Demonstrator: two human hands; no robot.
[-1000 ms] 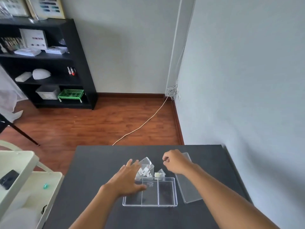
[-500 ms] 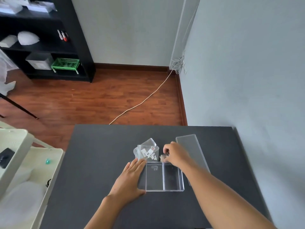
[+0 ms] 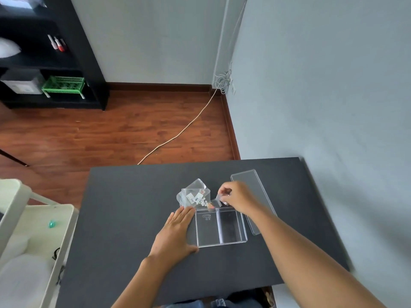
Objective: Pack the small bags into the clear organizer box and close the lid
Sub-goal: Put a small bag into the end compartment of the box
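Two hands at work: the left hand (image 3: 175,232) has slid down to press flat, fingers together, on the left end of the clear organizer box (image 3: 220,227), steadying it on the black table (image 3: 124,218). The right hand (image 3: 238,197) has lifted one small bag (image 3: 219,196), pinched, apparently, between thumb and fingertips, just above the box's far edge. Remaining bags (image 3: 195,195) lie heaped behind the box; the lid (image 3: 251,192) waits to its right. Packing has barely begun.

Soft, even daylight, no hard shadows; faint glare on the clear lid (image 3: 251,196); wide-angle bending at the edges; slight blur on the near right forearm (image 3: 311,258)
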